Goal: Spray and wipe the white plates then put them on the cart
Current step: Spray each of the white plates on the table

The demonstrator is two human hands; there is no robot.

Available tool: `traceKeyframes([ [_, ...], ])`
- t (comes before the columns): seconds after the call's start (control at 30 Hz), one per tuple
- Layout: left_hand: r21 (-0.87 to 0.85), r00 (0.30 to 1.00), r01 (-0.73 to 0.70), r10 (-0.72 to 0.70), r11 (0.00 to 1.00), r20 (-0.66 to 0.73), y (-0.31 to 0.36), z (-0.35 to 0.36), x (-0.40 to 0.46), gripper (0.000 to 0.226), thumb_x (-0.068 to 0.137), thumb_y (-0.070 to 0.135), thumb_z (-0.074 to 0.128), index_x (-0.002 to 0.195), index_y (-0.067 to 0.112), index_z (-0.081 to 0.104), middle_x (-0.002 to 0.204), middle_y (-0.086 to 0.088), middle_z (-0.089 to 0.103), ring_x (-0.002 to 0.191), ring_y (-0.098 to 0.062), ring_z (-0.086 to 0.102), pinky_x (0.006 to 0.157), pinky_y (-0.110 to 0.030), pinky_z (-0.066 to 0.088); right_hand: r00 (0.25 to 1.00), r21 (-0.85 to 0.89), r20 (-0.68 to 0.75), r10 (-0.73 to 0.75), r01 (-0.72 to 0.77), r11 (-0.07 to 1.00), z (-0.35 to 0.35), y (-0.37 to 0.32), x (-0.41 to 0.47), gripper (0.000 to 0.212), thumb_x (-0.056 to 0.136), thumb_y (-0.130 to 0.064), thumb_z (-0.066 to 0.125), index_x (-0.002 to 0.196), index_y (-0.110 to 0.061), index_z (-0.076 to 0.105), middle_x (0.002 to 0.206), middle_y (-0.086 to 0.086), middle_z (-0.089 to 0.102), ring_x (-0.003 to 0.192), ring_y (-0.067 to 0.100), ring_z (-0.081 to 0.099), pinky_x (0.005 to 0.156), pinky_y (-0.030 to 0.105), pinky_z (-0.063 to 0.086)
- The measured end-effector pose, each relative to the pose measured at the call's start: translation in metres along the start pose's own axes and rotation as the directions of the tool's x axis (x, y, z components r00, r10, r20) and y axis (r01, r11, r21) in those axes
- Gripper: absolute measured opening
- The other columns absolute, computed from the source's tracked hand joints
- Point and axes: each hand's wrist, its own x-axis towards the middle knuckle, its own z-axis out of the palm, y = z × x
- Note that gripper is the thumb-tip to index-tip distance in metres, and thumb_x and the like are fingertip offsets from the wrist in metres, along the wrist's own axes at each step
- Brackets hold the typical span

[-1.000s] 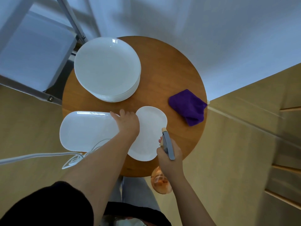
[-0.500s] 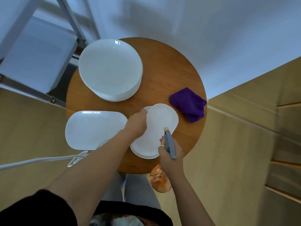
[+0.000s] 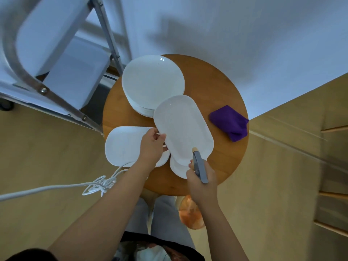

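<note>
Your biggest risk is the lifted plate [image 3: 183, 129]. Your left hand [image 3: 151, 149] pinches it by one edge only, thumb on top and fingers curled under, and it hangs tilted over the tabletop [image 3: 216, 87], its far end above the round stack [image 3: 152, 81]. A slip there would drop it onto that stack or onto the small plates [image 3: 177, 167] below it. Next, the oblong pile [image 3: 123, 143] juts past the tabletop rim beside your wrist; a nudge could tip it off. Your right hand [image 3: 200, 178] is wrapped round the sprayer [image 3: 199, 165], nozzle close over the lifted plate's near end, so mist may land on your left fingers and loosen that grip.

The cart [image 3: 62, 59] is cut off and blurred. The bottle [image 3: 191, 213] is mostly hidden behind your forearm. I cannot count the small plates. The cloth [image 3: 228, 122] lies well apart.
</note>
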Motion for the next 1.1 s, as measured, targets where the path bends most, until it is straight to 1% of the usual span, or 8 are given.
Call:
traceKeyframes([
  [0.1,-0.084,0.997,0.042,-0.048,0.996,-0.061,-0.003,-0.019,-0.005,0.015,0.099,0.013,0.049,0.108,0.020,0.057,0.102,0.004,0.064,0.091,-0.014,0.064,0.070,-0.022,0.057,0.999,-0.020,0.044,0.010,-0.009,1.000,0.014,0.000,-0.017,0.031,0.081,0.004,0.058,0.068,-0.022,0.049,0.058,-0.002,0.042,0.050,0.008,0.042,0.046,0.013,0.038],
  [0.23,-0.110,0.985,0.057,-0.074,0.992,-0.156,-0.008,-0.044,-0.009,0.014,0.099,0.013,0.049,0.108,0.022,0.055,0.096,0.013,0.060,0.082,-0.008,0.062,0.057,-0.013,0.054,0.999,-0.010,-0.019,0.034,-0.034,0.999,0.026,0.001,-0.030,0.028,0.082,0.003,0.059,0.065,-0.016,0.048,0.053,-0.006,0.037,0.046,0.008,0.038,0.043,0.014,0.035],
  [0.37,-0.097,0.970,0.105,-0.123,0.990,-0.209,-0.019,-0.067,-0.014,0.018,0.098,0.013,0.049,0.115,0.018,0.056,0.108,0.005,0.060,0.083,-0.009,0.062,0.062,-0.019,0.055,0.999,0.017,-0.041,0.004,-0.004,1.000,0.038,-0.002,-0.036,0.031,0.084,0.002,0.058,0.063,-0.017,0.046,0.052,-0.007,0.035,0.045,0.006,0.036,0.042,0.014,0.032],
  [0.53,-0.208,0.925,0.213,-0.266,0.955,-0.273,-0.035,-0.088,-0.021,0.011,0.098,0.009,0.049,0.106,0.016,0.053,0.107,-0.001,0.060,0.087,-0.016,0.063,0.060,-0.023,0.056,0.998,-0.054,-0.010,0.055,-0.055,0.997,0.054,-0.005,-0.038,0.034,0.082,0.000,0.056,0.058,-0.018,0.039,0.052,-0.004,0.032,0.047,0.009,0.028,0.044,0.018,0.027],
  [0.73,-0.402,0.861,0.336,-0.451,0.852,-0.236,-0.052,-0.091,-0.029,0.019,0.097,0.003,0.049,0.115,0.007,0.052,0.108,-0.009,0.061,0.089,-0.023,0.065,0.060,-0.028,0.055,0.995,0.023,0.003,0.100,-0.100,0.995,0.059,-0.003,-0.045,0.030,0.085,-0.001,0.055,0.063,-0.017,0.043,0.048,-0.010,0.036,0.043,0.005,0.036,0.040,0.011,0.031],
  [0.9,-0.533,0.825,0.368,-0.532,0.762,-0.191,-0.061,-0.082,-0.034,0.022,0.095,-0.001,0.050,0.116,0.005,0.052,0.105,-0.008,0.060,0.085,-0.022,0.064,0.064,-0.028,0.053,0.998,-0.002,0.006,0.063,-0.063,0.998,0.058,-0.001,-0.048,0.027,0.085,0.001,0.057,0.066,-0.016,0.047,0.055,-0.003,0.038,0.046,0.004,0.039,0.042,0.012,0.033],
  [1.0,-0.418,0.825,0.418,-0.530,0.806,-0.196,-0.068,-0.074,-0.032,0.028,0.097,0.004,0.050,0.125,0.003,0.051,0.109,-0.011,0.060,0.091,-0.023,0.062,0.070,-0.030,0.051,0.996,0.008,0.006,0.090,-0.090,0.996,0.054,0.002,-0.047,0.023,0.084,0.000,0.057,0.067,-0.013,0.048,0.056,-0.002,0.038,0.046,0.005,0.038,0.042,0.012,0.033],
  [1.1,-0.257,0.834,0.464,-0.515,0.848,-0.196,-0.070,-0.071,-0.028,0.030,0.099,0.014,0.048,0.124,-0.003,0.052,0.097,-0.013,0.063,0.085,-0.024,0.063,0.072,-0.031,0.052,0.993,0.025,0.009,0.114,-0.114,0.993,0.051,0.005,-0.046,0.021,0.085,-0.001,0.057,0.068,-0.012,0.049,0.056,-0.002,0.038,0.045,0.005,0.037,0.042,0.012,0.033],
])
